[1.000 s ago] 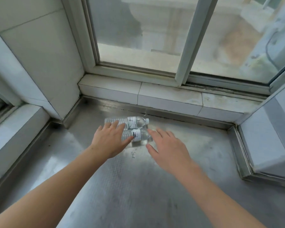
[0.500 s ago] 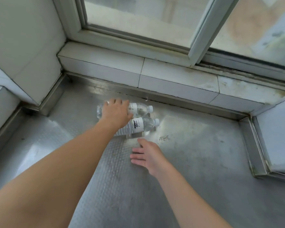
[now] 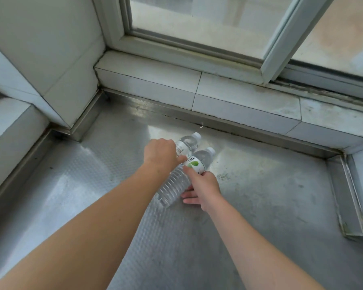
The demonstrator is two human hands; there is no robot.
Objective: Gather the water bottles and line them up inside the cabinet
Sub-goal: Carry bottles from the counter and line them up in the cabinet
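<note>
Already gripped, two bottles that could slip.
Left hand [image 3: 160, 154] curls over the far bottle [image 3: 187, 144]; right hand [image 3: 203, 185] wraps the near bottle [image 3: 181, 178] on the steel counter [image 3: 260, 195]; smooth, touching plastic may roll or knock loose when lifted.

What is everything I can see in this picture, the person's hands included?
Clear plastic water bottles with white caps: 2, side by side on the metal surface, caps pointing toward the window. The far bottle lies under the left hand; the near bottle with a green leaf label is held by the right hand.
Embossed grey steel countertop: 1, fills the lower view, with raised steel edging.
White tiled ledge: 1, along the back, below the window.
Pale-framed sliding window: 1, across the top.
White tiled wall column: 1, upper left.
Left hand: 1, grips the far bottle from above.
Right hand: 1, curled round the near bottle's middle.
</note>
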